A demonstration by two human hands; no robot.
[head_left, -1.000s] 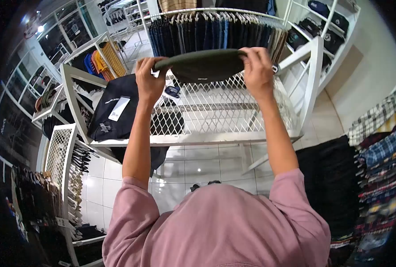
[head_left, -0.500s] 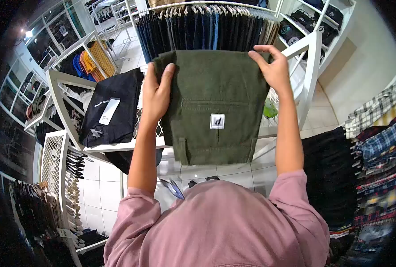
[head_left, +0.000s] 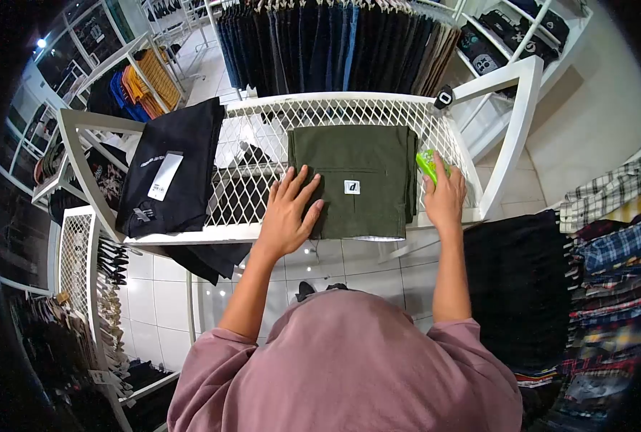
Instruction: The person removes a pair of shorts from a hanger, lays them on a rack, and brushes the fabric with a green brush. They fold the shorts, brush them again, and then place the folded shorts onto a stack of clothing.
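Folded dark green trousers [head_left: 363,151] with a small white square label lie on the white mesh rack shelf [head_left: 263,108]. My left hand [head_left: 289,211] rests with fingers spread on their left edge. At their right side, my right hand [head_left: 446,198] has thumb and fingers around a bright green object [head_left: 427,164], whose kind I cannot tell because the hand covers part of it. To the left, a folded black garment [head_left: 173,169] with a white hang tag lies on the same shelf.
A dark wristwatch-like item [head_left: 444,96] sits at the shelf's back right corner. Behind the shelf hangs a row of jeans [head_left: 327,50]. Checked shirts [head_left: 615,288] hang at the right. The shelf's white end frames [head_left: 511,144] rise on both sides.
The green trousers, held up between both hands before, now lie on the shelf. My left hand has flattened onto them. My right hand has let go and moved down to the green object.
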